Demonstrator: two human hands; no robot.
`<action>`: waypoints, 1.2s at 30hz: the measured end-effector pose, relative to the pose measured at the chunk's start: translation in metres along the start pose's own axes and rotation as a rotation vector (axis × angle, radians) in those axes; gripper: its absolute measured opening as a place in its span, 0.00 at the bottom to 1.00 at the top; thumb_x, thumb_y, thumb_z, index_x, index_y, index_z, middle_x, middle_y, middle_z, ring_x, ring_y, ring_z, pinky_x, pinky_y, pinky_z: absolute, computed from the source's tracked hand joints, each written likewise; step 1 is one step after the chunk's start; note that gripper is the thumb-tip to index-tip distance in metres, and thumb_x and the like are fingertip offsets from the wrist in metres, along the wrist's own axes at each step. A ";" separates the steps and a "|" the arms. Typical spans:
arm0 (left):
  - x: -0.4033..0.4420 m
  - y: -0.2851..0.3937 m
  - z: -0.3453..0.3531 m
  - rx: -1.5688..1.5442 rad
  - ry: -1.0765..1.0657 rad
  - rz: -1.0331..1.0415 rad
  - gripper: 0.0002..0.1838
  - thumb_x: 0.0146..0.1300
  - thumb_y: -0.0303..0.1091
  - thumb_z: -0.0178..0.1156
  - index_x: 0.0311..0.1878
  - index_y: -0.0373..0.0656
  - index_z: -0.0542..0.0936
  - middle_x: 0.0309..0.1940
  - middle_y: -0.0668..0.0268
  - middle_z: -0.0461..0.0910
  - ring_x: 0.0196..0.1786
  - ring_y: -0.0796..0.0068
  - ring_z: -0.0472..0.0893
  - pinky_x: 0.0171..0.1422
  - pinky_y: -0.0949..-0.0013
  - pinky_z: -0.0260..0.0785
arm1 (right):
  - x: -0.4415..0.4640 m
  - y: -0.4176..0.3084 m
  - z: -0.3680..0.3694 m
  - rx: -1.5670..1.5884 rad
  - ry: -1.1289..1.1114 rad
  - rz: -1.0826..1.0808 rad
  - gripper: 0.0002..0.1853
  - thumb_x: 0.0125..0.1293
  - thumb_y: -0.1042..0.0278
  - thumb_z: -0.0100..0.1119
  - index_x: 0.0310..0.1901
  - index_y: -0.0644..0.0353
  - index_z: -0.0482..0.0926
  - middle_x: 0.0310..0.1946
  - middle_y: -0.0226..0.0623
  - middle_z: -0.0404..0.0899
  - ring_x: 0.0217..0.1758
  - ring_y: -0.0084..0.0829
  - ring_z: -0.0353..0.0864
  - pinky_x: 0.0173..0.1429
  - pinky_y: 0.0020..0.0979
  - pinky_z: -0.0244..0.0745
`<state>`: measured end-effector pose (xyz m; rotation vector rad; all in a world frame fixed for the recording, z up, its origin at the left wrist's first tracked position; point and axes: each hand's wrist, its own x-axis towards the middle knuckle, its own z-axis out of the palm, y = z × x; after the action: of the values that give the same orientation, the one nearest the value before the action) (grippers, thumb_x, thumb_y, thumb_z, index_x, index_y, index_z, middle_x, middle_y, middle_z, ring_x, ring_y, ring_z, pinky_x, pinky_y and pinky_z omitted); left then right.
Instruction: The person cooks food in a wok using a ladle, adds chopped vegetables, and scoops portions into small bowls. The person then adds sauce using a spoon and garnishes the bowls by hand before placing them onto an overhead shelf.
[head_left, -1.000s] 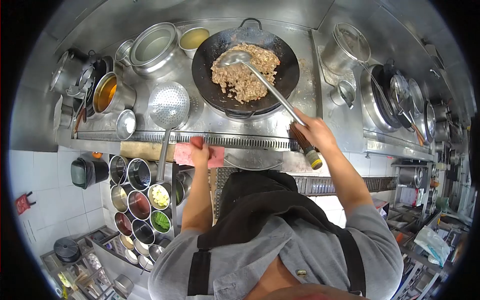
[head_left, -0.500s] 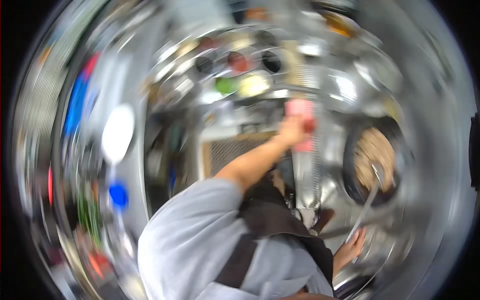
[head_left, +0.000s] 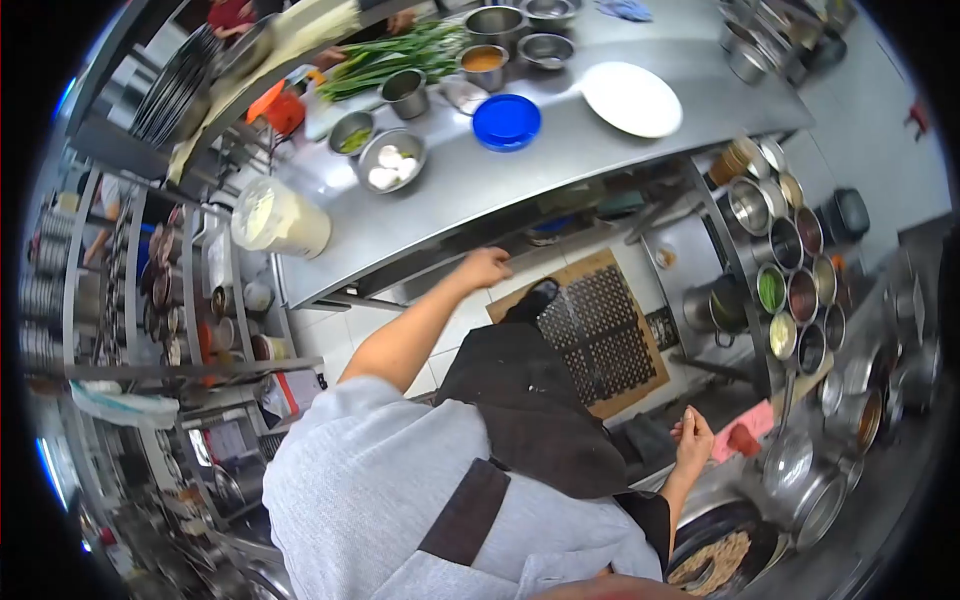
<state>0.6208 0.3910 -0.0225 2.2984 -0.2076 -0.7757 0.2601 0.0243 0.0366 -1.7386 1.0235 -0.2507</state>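
My left hand (head_left: 484, 270) is held out over the floor in front of the steel counter, fingers curled in and nothing showing in them. My right hand (head_left: 692, 440) is near the stove with its fingers drawn together; no object shows in it. Close beside it lie a pink cloth (head_left: 752, 424) and a small red thing (head_left: 742, 440) I cannot make out. Below is a black wok (head_left: 757, 531) of brown, mince-like food (head_left: 722, 556), with a ladle's head (head_left: 695, 577) resting in it. A perforated strainer (head_left: 788, 462) sits over the metal pots nearby.
The steel counter (head_left: 470, 190) bears a white plate (head_left: 632, 98), a blue lid (head_left: 506, 122), a bowl of white pieces (head_left: 392, 160), green onions (head_left: 395, 65) and a large tub (head_left: 280, 218). Seasoning pots (head_left: 802, 295) stand at right. A perforated mat (head_left: 600, 335) lies on the floor.
My view has turned left toward the counter. My left hand has come away from the pink cloth, and my right hand has let go of the ladle handle, leaving the ladle in the wok.
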 end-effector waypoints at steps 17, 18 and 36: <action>0.160 -0.179 -0.395 0.685 0.374 -0.302 0.34 0.47 0.36 0.63 0.61 0.41 0.71 0.50 0.47 0.78 0.56 0.54 0.77 0.60 0.62 0.70 | 0.002 -0.014 0.242 -0.752 -0.218 0.131 0.12 0.62 0.68 0.58 0.40 0.69 0.82 0.28 0.50 0.83 0.30 0.39 0.84 0.36 0.37 0.75; 0.160 -0.175 -0.396 0.670 0.354 -0.295 0.39 0.45 0.38 0.65 0.64 0.41 0.67 0.54 0.45 0.75 0.59 0.54 0.75 0.62 0.62 0.69 | 0.014 -0.013 0.256 -0.812 -0.194 0.032 0.12 0.62 0.69 0.58 0.41 0.68 0.82 0.30 0.51 0.83 0.31 0.38 0.84 0.36 0.37 0.75; 0.195 -0.246 -0.405 0.391 0.610 -0.048 0.11 0.57 0.39 0.56 0.39 0.46 0.81 0.38 0.53 0.82 0.44 0.58 0.82 0.51 0.59 0.73 | 0.080 -0.068 0.300 -0.642 -0.229 0.265 0.12 0.65 0.69 0.55 0.42 0.69 0.82 0.32 0.50 0.83 0.28 0.38 0.84 0.31 0.36 0.75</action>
<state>0.9991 0.7357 -0.0422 2.7978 -0.0225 -0.0222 0.5245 0.1738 -0.0565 -2.0988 1.2270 0.4877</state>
